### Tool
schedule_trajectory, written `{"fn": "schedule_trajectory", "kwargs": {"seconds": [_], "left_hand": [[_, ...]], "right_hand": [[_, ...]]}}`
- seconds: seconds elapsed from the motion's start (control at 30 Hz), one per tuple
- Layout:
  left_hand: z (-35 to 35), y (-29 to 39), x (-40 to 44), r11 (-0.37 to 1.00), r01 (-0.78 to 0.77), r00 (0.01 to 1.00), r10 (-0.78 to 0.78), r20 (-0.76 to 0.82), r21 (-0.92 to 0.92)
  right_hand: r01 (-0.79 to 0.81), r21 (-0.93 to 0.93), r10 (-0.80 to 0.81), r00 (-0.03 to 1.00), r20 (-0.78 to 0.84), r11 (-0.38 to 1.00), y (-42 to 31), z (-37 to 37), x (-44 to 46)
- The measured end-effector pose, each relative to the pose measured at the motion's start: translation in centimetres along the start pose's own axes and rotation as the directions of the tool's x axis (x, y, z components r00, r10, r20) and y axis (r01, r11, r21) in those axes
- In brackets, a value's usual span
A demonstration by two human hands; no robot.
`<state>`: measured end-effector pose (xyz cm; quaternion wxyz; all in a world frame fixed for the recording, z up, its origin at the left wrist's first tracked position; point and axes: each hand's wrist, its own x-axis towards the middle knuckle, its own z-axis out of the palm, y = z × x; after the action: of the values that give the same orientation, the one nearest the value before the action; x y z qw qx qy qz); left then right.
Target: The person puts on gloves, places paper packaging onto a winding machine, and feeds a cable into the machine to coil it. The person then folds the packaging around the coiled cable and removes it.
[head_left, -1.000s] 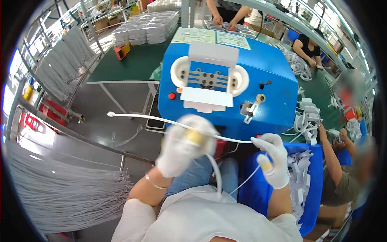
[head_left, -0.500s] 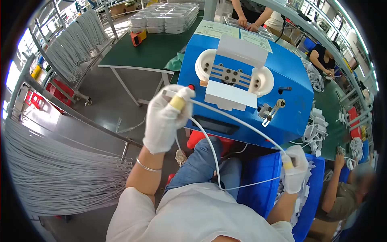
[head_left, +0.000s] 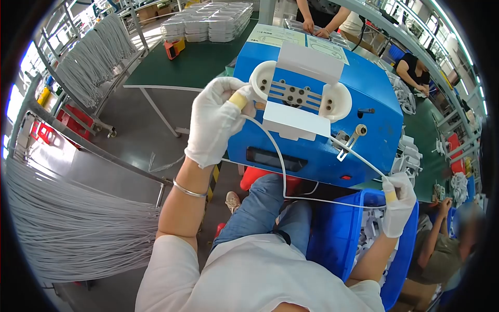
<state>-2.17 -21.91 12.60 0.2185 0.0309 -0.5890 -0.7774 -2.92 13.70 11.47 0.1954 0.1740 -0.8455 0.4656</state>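
Note:
My left hand (head_left: pixel 214 122), in a white glove with a yellow fingertip band, pinches a white cable (head_left: pixel 279 151) beside the left white cup (head_left: pixel 263 82) of a blue machine (head_left: pixel 377 138). The cable hangs from there in a loop and runs across to my right hand (head_left: pixel 399 204). That hand, also gloved, is closed on the cable over the blue bin. A second stretch of cable slants from my right hand up to the machine's front white flap (head_left: pixel 296 120), where it passes out of sight. Slotted metal bars (head_left: pixel 296 96) lie between the two cups.
White parts fill the blue bin (head_left: pixel 332 234) at my right. Grey cables (head_left: pixel 83 223) hang over a rack on the left. Clear plastic trays (head_left: pixel 208 23) are stacked on the green table (head_left: pixel 156 75). Co-workers sit behind the machine and along the right bench.
My left hand has moved up and right to the machine's left cup. My right hand has shifted right, and the upper cable stretch now lies across the machine behind the front flap.

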Motion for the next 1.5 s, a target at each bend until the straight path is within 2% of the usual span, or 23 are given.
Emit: {"fn": "schedule_trajectory", "kwargs": {"seconds": [0.07,0.13,0.2,0.23,0.27,0.3,0.33,0.37,0.47,0.53,0.6,0.67,0.73,0.8,0.87,0.93,0.97,1.07,1.13,1.23,1.33,1.4,1.5], "left_hand": [[0.0,-0.1,-0.1,0.994,0.093,0.995,-0.092,0.025,-0.054],[0.7,-0.3,-0.2,0.996,0.084,0.996,-0.084,-0.017,-0.001],[1.3,0.0,-0.6,0.985,-0.023,0.996,0.037,-0.082,0.172],[1.3,-0.3,-0.7,0.966,-0.088,0.993,0.104,-0.053,0.244],[1.2,-0.7,-0.8,0.967,-0.084,0.994,0.098,-0.045,0.239],[1.1,-1.1,-0.7,0.957,-0.147,0.986,0.162,-0.041,0.251],[1.0,-1.4,-0.7,0.944,-0.209,0.974,0.225,-0.034,0.257],[0.9,-1.2,-0.6,0.933,-0.221,0.973,0.232,-0.007,0.284],[0.5,-0.9,-0.3,0.948,-0.165,0.986,0.165,0.024,0.274],[0.5,-1.2,-0.3,0.946,-0.144,0.988,0.155,-0.016,0.29],[0.6,-1.4,-0.7,0.941,-0.15,0.98,0.182,-0.079,0.303],[0.2,-1.1,-1.7,0.935,-0.159,0.976,0.198,-0.094,0.317],[-0.7,-1.0,-2.8,0.93,-0.163,0.971,0.21,-0.112,0.33],[-1.9,-1.0,-3.9,0.944,-0.119,0.977,0.166,-0.133,0.307],[-2.9,-0.8,-5.0,0.941,-0.093,0.98,0.143,-0.136,0.324],[-3.2,-0.8,-5.8,0.937,-0.063,0.983,0.118,-0.141,0.344],[-3.3,-0.9,-6.1,0.944,-0.051,0.984,0.103,-0.144,0.327],[-3.4,-1.4,-6.9,0.949,-0.043,0.987,0.088,-0.132,0.313],[-3.3,-2.0,-7.2,0.961,-0.061,0.998,0.066,-0.007,0.271],[-2.2,-1.7,-7.9,0.942,0.115,0.984,-0.152,0.096,0.316],[-1.4,-3.3,-8.5,0.938,0.14,0.927,-0.237,0.29,0.318],[-0.6,-4.7,-9.2,0.933,0.148,0.888,-0.271,0.371,0.328],[0.6,-6.7,-9.9,0.912,0.276,0.774,-0.398,0.493,0.304]], "right_hand": [[-0.03,0.016,0.029,0.999,0.027,0.999,0.3,0.0,0.2],[-0.064,0.033,0.062,0.997,0.048,0.997,0.9,-0.4,0.4],[-0.107,0.05,0.103,0.992,0.068,0.993,1.3,-0.9,0.7],[-0.09,0.027,0.088,0.994,0.067,0.996,1.3,-1.3,1.2],[-0.071,0.003,0.071,0.996,0.061,0.997,1.4,-2.0,1.8],[-0.036,-0.05,0.04,0.995,0.088,0.998,1.9,-3.2,2.5],[-0.08,-0.045,0.082,0.995,0.051,0.996,1.8,-4.0,3.1],[-0.044,-0.058,0.045,0.999,0.014,0.997,1.9,-4.8,4.1],[-0.047,-0.173,0.024,0.991,-0.129,0.984,0.9,-6.3,7.4],[-0.069,-0.15,0.048,0.989,-0.142,0.986,1.3,-6.2,10.0],[-0.116,-0.158,0.111,0.993,-0.036,0.981,2.5,-5.4,12.1],[0.011,-0.239,0.018,0.993,0.119,0.971,5.8,-4.4,13.5],[0.032,-0.249,0.002,0.991,0.134,0.968,6.6,-3.8,13.6],[-0.082,-0.124,0.092,0.993,0.071,0.989,5.9,-4.2,13.1],[-0.074,-0.142,0.08,0.996,0.033,0.987,4.8,-4.8,12.1],[-0.162,-0.008,0.161,0.985,-0.054,0.987,4.4,-5.3,11.1],[-0.085,-0.049,0.083,0.995,-0.05,0.995,4.6,-5.7,10.8],[-0.054,-0.078,0.049,0.997,-0.067,0.996,4.0,-6.4,9.4],[-0.094,-0.059,0.091,0.994,-0.052,0.994,3.7,-6.9,8.6],[-0.104,-0.075,0.101,0.994,-0.047,0.992,3.8,-7.2,7.5],[-0.178,-0.057,0.178,0.984,-0.004,0.982,4.5,-8.5,6.8],[-0.158,-0.015,0.159,0.987,0.026,0.987,4.9,-8.7,6.4],[-0.139,0.026,0.138,0.99,0.037,0.99,5.7,-8.5,6.0]]}}
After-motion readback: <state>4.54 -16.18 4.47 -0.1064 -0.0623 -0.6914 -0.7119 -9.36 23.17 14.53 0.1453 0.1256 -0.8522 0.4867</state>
